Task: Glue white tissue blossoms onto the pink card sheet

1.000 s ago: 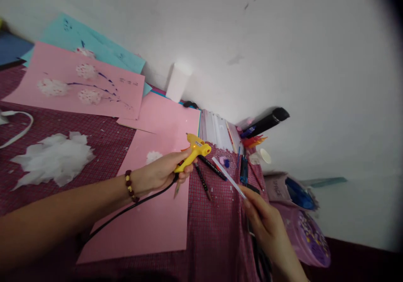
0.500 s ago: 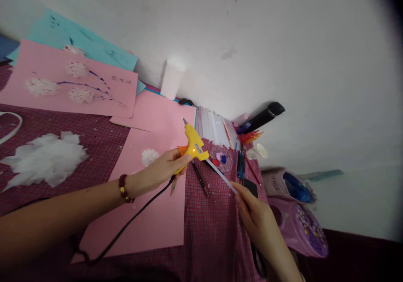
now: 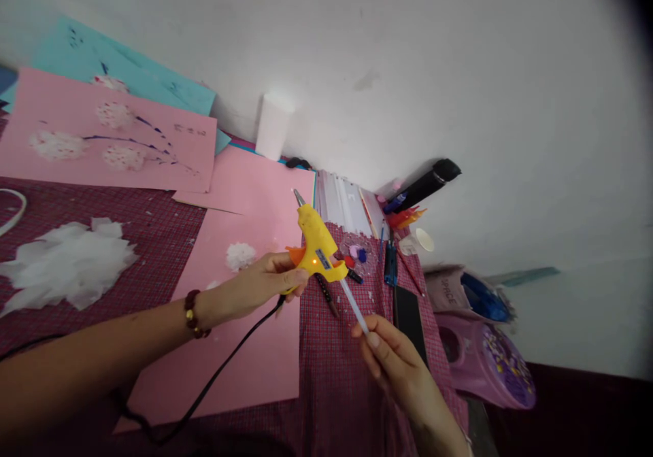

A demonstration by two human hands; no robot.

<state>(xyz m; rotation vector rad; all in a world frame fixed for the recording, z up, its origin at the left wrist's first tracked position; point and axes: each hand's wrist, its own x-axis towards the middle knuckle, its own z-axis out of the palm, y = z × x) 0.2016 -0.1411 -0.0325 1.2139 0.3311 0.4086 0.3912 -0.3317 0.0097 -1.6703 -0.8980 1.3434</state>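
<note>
My left hand [image 3: 273, 281] is closed round the handle of a yellow glue gun [image 3: 315, 236], its metal nozzle tilted up toward the wall and a small light glowing on its side. A translucent glue stick [image 3: 353, 304] reaches from the gun's rear end down to my right hand [image 3: 392, 358], which pinches its lower part. Below the gun lies a pink paper sheet [image 3: 255, 355] with a white paper puff [image 3: 240, 256] on it. A black cord [image 3: 229, 368] trails from the handle across the sheet.
On the left lie a crumpled white tissue pile [image 3: 69, 260] and pink artwork [image 3: 194, 147] with puffy flowers. A paint palette [image 3: 356, 249], blue cutter [image 3: 390, 264], black phone-like slab [image 3: 409, 317] and white cup [image 3: 423, 241] stand right. A pink bin [image 3: 490, 362] sits beyond the table edge.
My right hand has moved left and slightly down, bringing its grip on the glue stick closer to the gun. The stick now slopes more steeply, and the black slab is more exposed.
</note>
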